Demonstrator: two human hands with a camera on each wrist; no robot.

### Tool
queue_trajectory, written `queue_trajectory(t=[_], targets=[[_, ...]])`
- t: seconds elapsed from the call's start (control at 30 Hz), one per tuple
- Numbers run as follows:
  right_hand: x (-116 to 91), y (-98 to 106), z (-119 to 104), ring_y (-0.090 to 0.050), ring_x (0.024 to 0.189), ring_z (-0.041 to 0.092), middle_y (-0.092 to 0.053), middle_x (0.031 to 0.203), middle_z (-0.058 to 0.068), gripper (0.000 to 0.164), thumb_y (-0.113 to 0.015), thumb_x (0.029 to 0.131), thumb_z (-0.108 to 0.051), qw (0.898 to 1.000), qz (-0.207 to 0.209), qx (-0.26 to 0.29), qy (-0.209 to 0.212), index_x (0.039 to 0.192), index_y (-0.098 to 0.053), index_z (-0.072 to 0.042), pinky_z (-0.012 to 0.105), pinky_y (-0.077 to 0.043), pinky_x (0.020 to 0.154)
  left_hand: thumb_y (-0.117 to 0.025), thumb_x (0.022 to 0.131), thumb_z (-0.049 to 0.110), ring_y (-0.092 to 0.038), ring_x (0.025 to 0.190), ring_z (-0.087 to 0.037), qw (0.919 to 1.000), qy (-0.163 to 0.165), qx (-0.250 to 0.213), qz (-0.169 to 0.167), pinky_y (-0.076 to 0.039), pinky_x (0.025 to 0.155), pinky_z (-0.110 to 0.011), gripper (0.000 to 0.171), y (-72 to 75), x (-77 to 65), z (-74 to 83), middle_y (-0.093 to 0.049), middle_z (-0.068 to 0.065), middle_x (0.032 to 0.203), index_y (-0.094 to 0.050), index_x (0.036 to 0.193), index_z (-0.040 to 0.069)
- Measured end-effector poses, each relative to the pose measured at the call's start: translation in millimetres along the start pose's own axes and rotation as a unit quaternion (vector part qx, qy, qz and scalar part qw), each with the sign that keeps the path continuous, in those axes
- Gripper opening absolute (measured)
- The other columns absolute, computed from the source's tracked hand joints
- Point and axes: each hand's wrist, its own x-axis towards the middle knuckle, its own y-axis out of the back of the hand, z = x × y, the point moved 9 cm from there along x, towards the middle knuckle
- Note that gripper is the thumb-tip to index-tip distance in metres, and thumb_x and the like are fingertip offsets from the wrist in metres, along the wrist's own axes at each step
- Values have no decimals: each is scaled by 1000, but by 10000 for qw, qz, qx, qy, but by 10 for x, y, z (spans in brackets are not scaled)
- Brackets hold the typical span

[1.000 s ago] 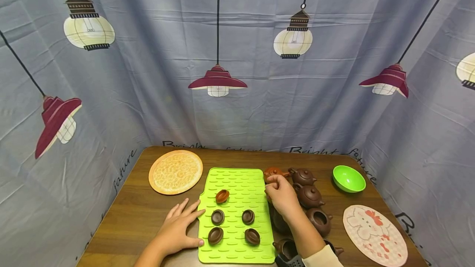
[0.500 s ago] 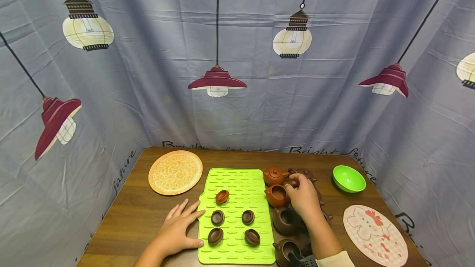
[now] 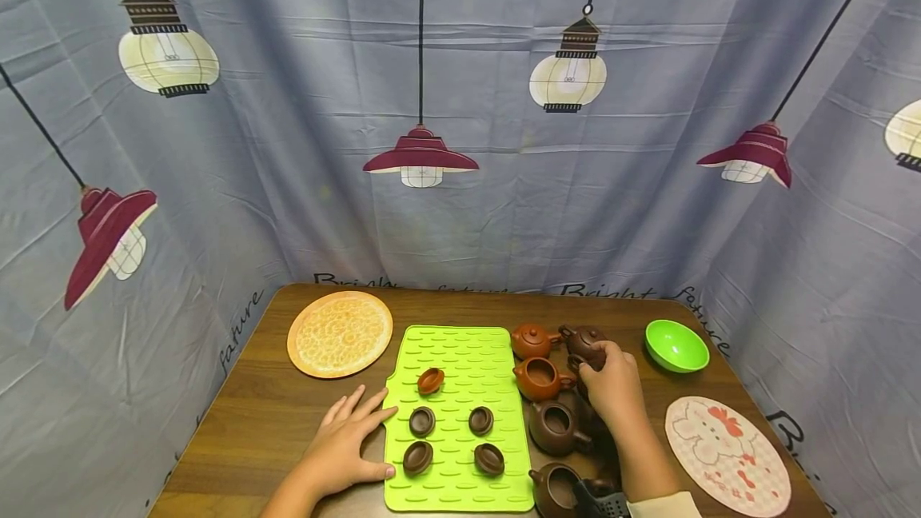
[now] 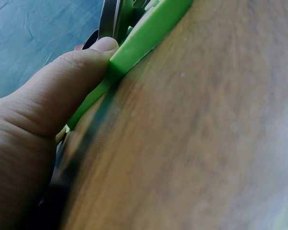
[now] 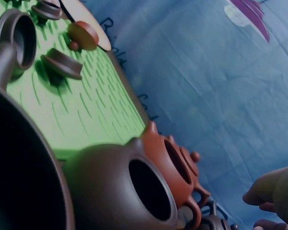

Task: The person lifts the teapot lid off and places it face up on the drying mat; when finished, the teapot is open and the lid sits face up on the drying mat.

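My left hand (image 3: 345, 446) lies flat with fingers spread, fingertips and thumb at the left edge of a green mat (image 3: 460, 350). In the left wrist view, the thumb (image 4: 81, 67) touches the mat's rim. Several upturned teapot lids lie on the mat, including an orange-brown lid (image 3: 431, 380) and a dark brown lid (image 3: 489, 460). My right hand (image 3: 620, 386) hovers over the right column of teapots, fingers bent and slightly apart, beside a dark lidded teapot (image 3: 580, 339). It hides the teapot beneath it; nothing shows between the fingers.
Left of it stand a reddish lidded teapot (image 3: 531, 340), a reddish lidless teapot (image 3: 538, 379) and dark lidless teapots, one a brown teapot (image 3: 554, 428). A green bowl (image 3: 676, 346) and a round printed mat (image 3: 727, 454) lie right, an orange round mat (image 3: 340, 334) far left.
My right hand has moved right, from over the reddish teapots to the dark teapots in the right column, uncovering the reddish lidless one. The left hand and the lids have stayed put.
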Motion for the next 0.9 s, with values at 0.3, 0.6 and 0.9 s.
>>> queue_trajectory(t=[0.3, 0.6, 0.9], targets=[[11, -12, 139, -48, 126, 54, -50, 130, 38, 45, -67, 95, -12, 9998, -134, -18, -114, 135, -55, 6, 67, -44, 101, -74, 73, 82, -20, 159, -44, 10000, -19, -31, 51, -11, 122, -70, 97, 14, -6, 8, -37, -2, 170, -54, 154, 31], [75, 18, 321, -49, 122, 53, -54, 123, 37, 39, -63, 95, -10, 9995, 28, -35, -324, 130, -58, 7, 64, -45, 98, -71, 72, 86, -17, 160, -42, 9999, 90, -20, -95, -9, 124, -67, 100, -24, 3, -31, -33, 1, 171, -53, 155, 33], [115, 54, 436, -64, 98, 41, -68, 102, 22, 29, -65, 96, -12, 9989, 37, -182, -424, 118, -65, 7, 57, -51, 86, -72, 72, 85, -17, 161, -40, 9999, 115, -8, -98, -9, 124, -66, 100, -23, 9, -40, -34, 2, 171, -53, 155, 33]])
